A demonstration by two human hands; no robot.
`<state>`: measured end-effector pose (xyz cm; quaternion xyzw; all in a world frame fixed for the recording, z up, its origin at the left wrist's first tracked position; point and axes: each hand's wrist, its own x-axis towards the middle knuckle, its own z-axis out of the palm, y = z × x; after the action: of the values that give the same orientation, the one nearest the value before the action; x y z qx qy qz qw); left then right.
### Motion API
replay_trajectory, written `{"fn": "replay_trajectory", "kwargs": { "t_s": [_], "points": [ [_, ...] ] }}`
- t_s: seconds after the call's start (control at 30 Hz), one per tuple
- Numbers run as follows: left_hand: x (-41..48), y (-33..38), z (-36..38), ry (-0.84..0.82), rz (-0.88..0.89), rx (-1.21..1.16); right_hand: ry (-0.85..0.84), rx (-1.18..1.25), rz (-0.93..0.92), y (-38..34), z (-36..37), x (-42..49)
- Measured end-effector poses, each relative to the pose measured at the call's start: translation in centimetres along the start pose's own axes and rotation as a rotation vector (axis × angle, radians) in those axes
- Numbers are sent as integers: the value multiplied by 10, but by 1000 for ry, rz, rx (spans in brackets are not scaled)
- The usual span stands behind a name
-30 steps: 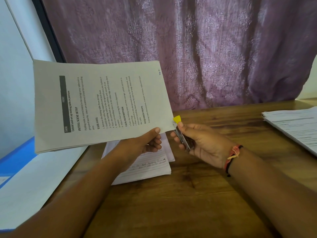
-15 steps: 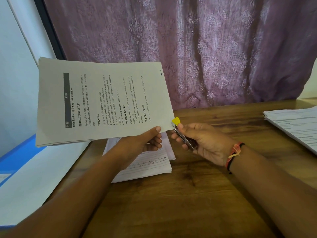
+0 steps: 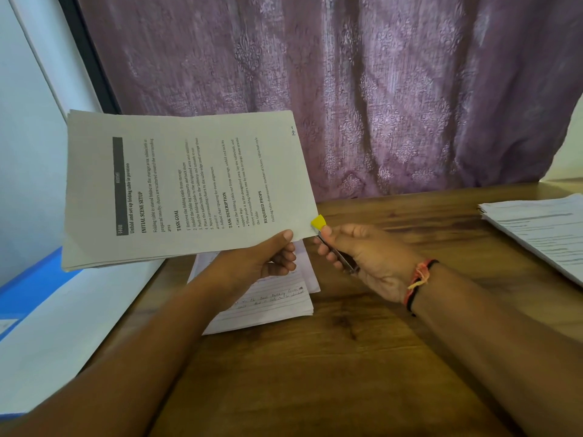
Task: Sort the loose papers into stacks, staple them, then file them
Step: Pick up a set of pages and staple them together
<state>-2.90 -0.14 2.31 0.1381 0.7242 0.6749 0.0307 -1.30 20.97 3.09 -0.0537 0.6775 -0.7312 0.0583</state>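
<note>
Stapling in hand: our left hand (image 3: 271,257) pinches the printed paper stack (image 3: 189,184) by its lower edge, clear of the tabletop (image 3: 347,357), while our right hand (image 3: 362,257) grips the yellow-tipped stapler (image 3: 318,222) at the stack's near corner. We judge the corner should be squared and fully seated before squeezing. Since a second ago, little has shifted.

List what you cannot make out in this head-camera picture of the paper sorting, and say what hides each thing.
Head view:
- stapler: mostly hidden inside the right hand; only yellow tip and metal strip show.
- handwritten sheets: top covered by left hand and printed stack; writing too small.
- paper pile: cut off by the right edge.
</note>
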Motion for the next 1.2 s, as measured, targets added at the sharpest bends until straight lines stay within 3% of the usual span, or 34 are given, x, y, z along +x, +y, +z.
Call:
{"fn": "replay_trajectory", "kwargs": {
  "t_s": [0.3, 0.37, 0.47, 0.5, 0.9, 0.97, 1.03, 1.1, 1.2],
  "points": [
    [-2, 2, -3, 12, -10, 7, -40, -58, 30, -8, -12, -4],
    [-2, 2, -5, 23, -20, -7, 47, -275, -45, -10, -24, -1],
    [-2, 4, -5, 24, -29, -15, 299, -950, -181, -1, -52, 14],
    [-2, 3, -4, 19, -31, -14, 353, -1076, -178, 3, -61, 18],
    [-8, 7, -6, -87, -61, 23, 352, -1408, -122, 11, -74, 33],
    [-10, 9, -7, -136, -65, 59, 434, -1232, -223, 5, -66, 26],
    [-14, 14, -8, -202, -82, 96, 448, -778, -288, -3, -49, 20],
    [-17, 18, -9, -276, -114, 142, 274, -260, -253, -10, -33, 16],
    [-22, 24, -9, -357, -169, 256, 88, 127, -256, -7, -23, 16]
  ]
}}
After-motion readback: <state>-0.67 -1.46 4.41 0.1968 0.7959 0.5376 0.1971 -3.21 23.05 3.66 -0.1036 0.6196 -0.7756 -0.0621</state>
